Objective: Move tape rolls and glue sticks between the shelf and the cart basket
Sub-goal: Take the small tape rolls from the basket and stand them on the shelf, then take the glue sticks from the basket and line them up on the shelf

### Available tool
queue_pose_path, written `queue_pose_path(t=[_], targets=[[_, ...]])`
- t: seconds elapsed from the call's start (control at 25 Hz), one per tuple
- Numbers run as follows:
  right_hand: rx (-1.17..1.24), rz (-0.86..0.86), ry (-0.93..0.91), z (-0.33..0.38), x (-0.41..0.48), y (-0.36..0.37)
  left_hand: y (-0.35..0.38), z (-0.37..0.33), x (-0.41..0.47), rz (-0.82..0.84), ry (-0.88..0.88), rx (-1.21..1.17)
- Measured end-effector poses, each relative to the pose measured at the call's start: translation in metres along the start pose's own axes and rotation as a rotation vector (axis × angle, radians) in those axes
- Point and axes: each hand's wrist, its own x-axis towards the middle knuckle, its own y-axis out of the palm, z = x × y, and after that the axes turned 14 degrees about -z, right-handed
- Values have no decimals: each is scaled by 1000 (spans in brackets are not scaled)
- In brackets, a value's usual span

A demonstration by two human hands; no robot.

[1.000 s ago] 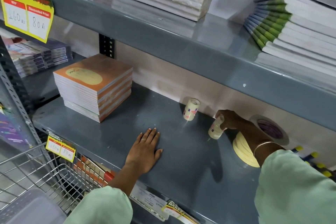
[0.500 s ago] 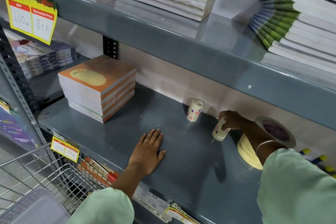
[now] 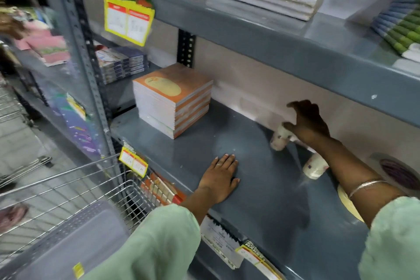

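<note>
wire cart basket [image 3: 68, 191], lower left: silver mesh, a grey perforated plastic tray inside; no tape or glue seen in it.

yellow price tags [image 3: 127, 15] on the grey metal shelf [image 3: 261, 188] edges: red and white panels, writing too blurred to read.

stack of orange-covered notebooks [image 3: 172, 98], back left of the shelf; cover logo unreadable.

left hand [image 3: 219, 180]: flat, fingers spread, palm down on the shelf, holding nothing.

two white glue sticks [image 3: 280, 137], small cylinders with red-and-blue labels, print illegible. a second ago the right hand gripped the nearer one; both now stand free on the shelf.

right hand [image 3: 306, 123]: open, fingers splayed, lifted just above the farther stick. judged: placement done, hand free for the next item.

cream tape roll [image 3: 347, 202], far right, partly hidden by the forearm.
</note>
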Motion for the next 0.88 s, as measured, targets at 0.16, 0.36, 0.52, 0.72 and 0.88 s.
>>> queue_pose_path(t=[0.16, 0.36, 0.52, 0.72, 0.88], targets=[[257, -122, -168, 109, -10, 6, -26, 31, -39, -276, -204, -167], [693, -116, -361, 276, -68, 45, -64, 135, -165, -598, -706, -351], [824, 268, -387, 397, -153, 115, -51, 228, -304, -484, -1303, -332], [499, 847, -362, 458, -277, 245, 7, 269, -429, -135, -1610, -254], [372, 1042, -327, 464, -362, 307, 64, 285, -456, -12, -1668, -322]])
